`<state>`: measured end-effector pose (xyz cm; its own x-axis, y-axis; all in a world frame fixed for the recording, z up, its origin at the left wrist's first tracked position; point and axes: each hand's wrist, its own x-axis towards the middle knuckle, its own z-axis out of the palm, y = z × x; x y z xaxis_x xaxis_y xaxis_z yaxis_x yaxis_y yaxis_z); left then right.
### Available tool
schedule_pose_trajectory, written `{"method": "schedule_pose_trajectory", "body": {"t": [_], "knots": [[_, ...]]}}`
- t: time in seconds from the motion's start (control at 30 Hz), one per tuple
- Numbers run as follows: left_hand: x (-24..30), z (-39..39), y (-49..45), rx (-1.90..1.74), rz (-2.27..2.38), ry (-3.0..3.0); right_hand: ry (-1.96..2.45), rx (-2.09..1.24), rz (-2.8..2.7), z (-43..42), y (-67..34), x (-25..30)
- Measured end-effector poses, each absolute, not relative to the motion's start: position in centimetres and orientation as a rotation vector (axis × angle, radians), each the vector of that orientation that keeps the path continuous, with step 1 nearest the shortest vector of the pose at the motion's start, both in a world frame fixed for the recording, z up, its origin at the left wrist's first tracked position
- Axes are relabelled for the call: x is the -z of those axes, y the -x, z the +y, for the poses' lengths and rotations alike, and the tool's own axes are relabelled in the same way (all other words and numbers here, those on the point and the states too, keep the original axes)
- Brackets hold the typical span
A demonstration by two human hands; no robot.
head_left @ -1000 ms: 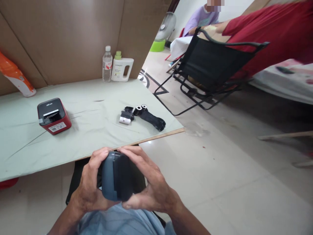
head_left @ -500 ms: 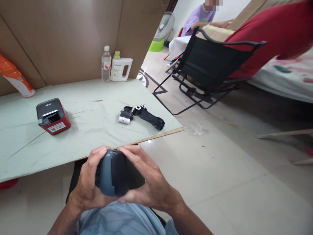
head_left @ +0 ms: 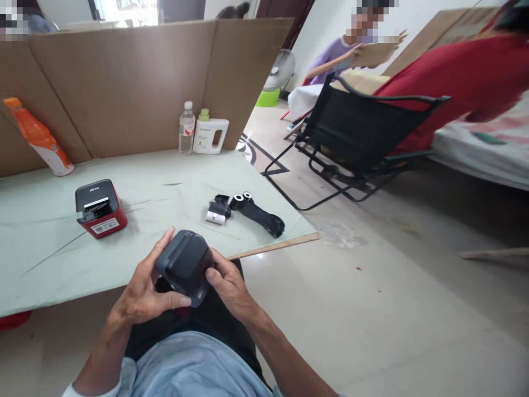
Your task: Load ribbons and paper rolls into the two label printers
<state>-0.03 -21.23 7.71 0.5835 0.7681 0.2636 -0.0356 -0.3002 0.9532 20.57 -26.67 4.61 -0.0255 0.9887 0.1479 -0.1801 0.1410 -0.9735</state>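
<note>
A dark grey box-shaped device [head_left: 184, 264] sits between both my hands, just at the near edge of the table. My left hand [head_left: 142, 289] wraps its left side, thumb pressed under its front. My right hand [head_left: 226, 286] grips its right side with curled fingers. On the table further off lie a small paper roll in a black holder [head_left: 217, 210] and a black strap-like part with two small rolls [head_left: 258, 210]. A red and black label printer [head_left: 99, 208] stands to the left.
The table [head_left: 165, 187] has a pale green cloth and brown board walls behind. A water bottle [head_left: 187, 128], a white jug [head_left: 210, 132] and an orange bottle [head_left: 39, 138] stand at the back. A black folding chair [head_left: 359, 129] and other people are to the right.
Both hands have lifted the grey device up and forward to the table edge and tilted it. The view has tipped upward, showing more of the room.
</note>
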Motion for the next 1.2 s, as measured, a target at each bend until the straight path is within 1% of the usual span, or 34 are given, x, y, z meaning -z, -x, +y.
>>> {"method": "schedule_pose_trajectory", "body": {"t": [0.33,0.8,1.07,1.2], "knots": [[-8.3,-21.1,-0.3,-0.994,0.779,-1.826,1.068,-1.071,-1.084,-26.1,-19.2,-3.2],[-9.4,-21.5,-0.6,-1.049,0.79,-2.148,0.989,-1.014,-1.1,-26.7,-18.7,-2.4],[-10.0,-21.6,-0.3,-0.982,0.738,-2.097,1.005,-0.959,-1.142,-26.8,-19.1,-2.1],[-9.3,-20.4,-0.7,-1.011,0.787,-1.934,1.03,-1.001,-1.153,-26.2,-19.1,-2.3]]}}
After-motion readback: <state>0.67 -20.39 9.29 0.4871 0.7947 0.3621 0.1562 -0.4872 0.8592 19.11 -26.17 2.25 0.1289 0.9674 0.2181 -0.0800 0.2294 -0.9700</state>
